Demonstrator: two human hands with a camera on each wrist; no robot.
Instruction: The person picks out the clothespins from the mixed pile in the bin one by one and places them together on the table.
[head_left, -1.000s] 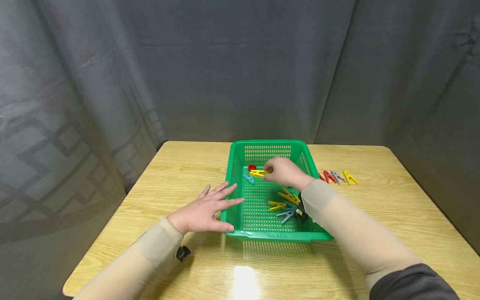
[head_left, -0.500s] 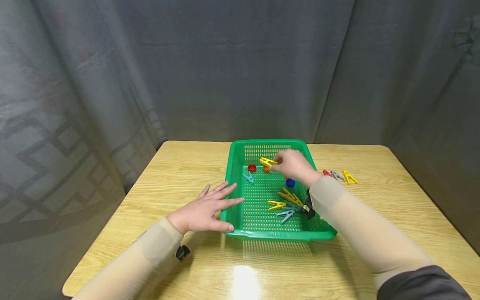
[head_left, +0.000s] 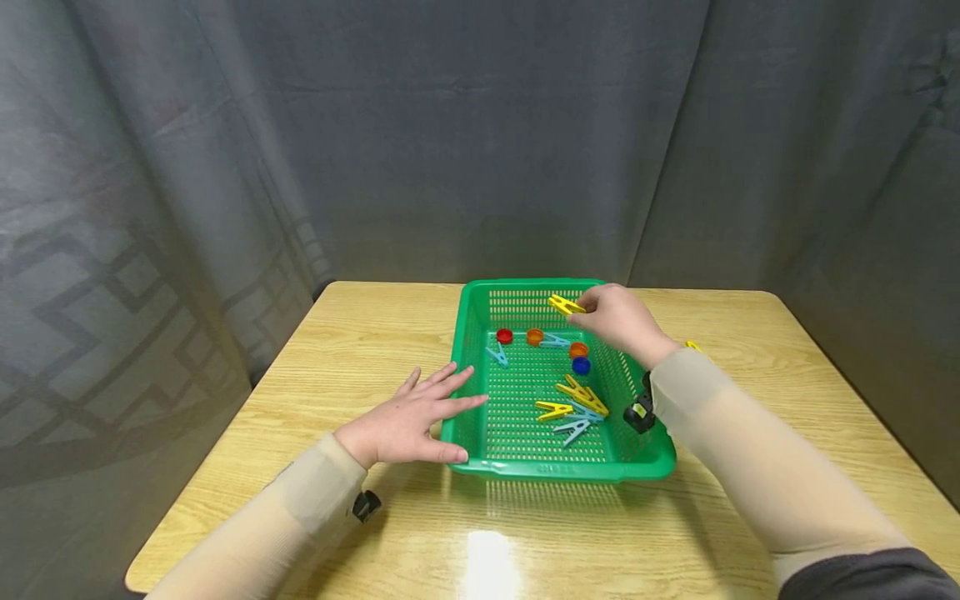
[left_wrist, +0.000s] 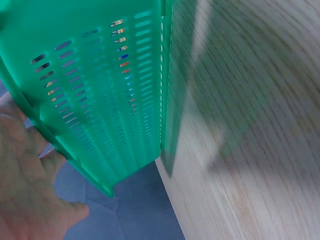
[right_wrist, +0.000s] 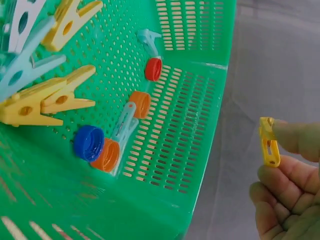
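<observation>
My right hand (head_left: 621, 321) pinches a yellow clothespin (head_left: 566, 305) between thumb and fingertips, up near the far right corner of the green basket (head_left: 555, 471). In the right wrist view that clothespin (right_wrist: 270, 142) is outside the basket's rim, against the grey backdrop. My left hand (head_left: 411, 423) rests with fingers spread at the basket's left rim, its thumb by the near corner. Inside the basket lie a red cap (head_left: 504, 336), a blue cap (head_left: 581, 365), orange caps (head_left: 535, 337), light blue clothespins (head_left: 497, 356) and several yellow clothespins (head_left: 553, 411).
The basket stands on a wooden table (head_left: 360, 350) with grey curtains (head_left: 480, 167) behind it. Right of the basket, a yellow clothespin (head_left: 693, 345) on the table shows just past my right forearm, which covers the area beside it.
My right hand has lifted the yellow clothespin from low in the basket up and to the right. Caps and a light blue clothespin behind it have come into view. The left hand stays still.
</observation>
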